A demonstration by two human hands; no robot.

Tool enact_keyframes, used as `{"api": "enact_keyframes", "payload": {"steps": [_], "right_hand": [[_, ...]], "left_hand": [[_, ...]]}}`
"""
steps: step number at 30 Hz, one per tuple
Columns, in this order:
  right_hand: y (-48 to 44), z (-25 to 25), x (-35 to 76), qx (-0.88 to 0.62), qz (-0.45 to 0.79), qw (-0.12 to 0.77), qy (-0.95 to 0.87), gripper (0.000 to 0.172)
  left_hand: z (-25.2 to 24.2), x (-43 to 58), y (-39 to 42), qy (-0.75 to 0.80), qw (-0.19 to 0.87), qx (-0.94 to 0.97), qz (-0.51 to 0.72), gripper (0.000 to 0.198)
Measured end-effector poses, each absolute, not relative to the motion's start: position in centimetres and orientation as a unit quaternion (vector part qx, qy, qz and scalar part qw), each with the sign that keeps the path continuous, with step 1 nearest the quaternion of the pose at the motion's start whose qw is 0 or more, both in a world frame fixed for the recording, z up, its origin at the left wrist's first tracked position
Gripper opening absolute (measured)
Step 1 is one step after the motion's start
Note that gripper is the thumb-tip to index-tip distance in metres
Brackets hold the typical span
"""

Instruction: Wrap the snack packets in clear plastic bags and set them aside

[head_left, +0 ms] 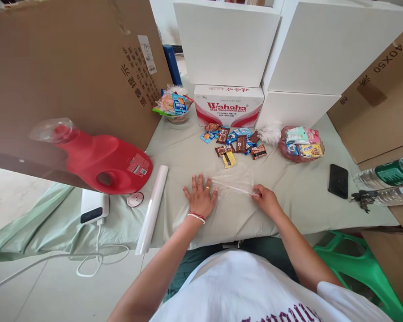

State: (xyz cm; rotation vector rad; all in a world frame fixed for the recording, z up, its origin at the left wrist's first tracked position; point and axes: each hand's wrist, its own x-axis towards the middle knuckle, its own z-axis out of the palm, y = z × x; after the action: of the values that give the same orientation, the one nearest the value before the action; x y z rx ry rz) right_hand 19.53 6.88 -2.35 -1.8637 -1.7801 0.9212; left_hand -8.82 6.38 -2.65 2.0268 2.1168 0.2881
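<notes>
A thin, clear plastic bag (233, 181) lies crumpled on the green cloth between my hands. My left hand (200, 197) rests flat with its fingers spread, the fingertips at the bag's left edge. At the opposite end, my right hand (267, 200) pinches the bag's right edge between thumb and fingers. Just beyond the bag is a loose pile of small wrapped snacks: brown packets (241, 144), blue packets (208, 136) and a yellow one (229, 159).
Left are a plastic wrap roll (152, 208), a red jug (110, 163) and a white power bank (94, 206) with cable. Snack-filled bowls (177, 118) (287, 154) flank a Wahaha box (229, 107). A black phone (338, 181), keys (365, 199) and bottles (394, 173) lie right.
</notes>
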Motion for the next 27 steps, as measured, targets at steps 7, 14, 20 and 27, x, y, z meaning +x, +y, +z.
{"api": "enact_keyframes", "payload": {"steps": [7, 14, 20, 27], "right_hand": [[5.8, -1.2, 22.7, -0.660, 0.371, 0.160, -0.633, 0.025], [5.2, 1.4, 28.1, -0.638, 0.341, 0.044, -0.689, 0.045], [7.2, 4.8, 25.1, -0.593, 0.174, 0.180, -0.765, 0.034], [7.2, 2.2, 12.8, -0.213, 0.217, 0.012, -0.952, 0.028]], "left_hand": [[-1.7, -10.4, 7.0, 0.663, 0.180, 0.726, -0.016, 0.100], [-0.9, -11.7, 7.5, 0.626, 0.215, 0.746, -0.079, 0.113], [-0.3, -11.4, 7.7, 0.614, 0.220, 0.749, -0.115, 0.127], [-0.8, -12.4, 7.5, 0.606, 0.223, 0.760, -0.072, 0.121]]}}
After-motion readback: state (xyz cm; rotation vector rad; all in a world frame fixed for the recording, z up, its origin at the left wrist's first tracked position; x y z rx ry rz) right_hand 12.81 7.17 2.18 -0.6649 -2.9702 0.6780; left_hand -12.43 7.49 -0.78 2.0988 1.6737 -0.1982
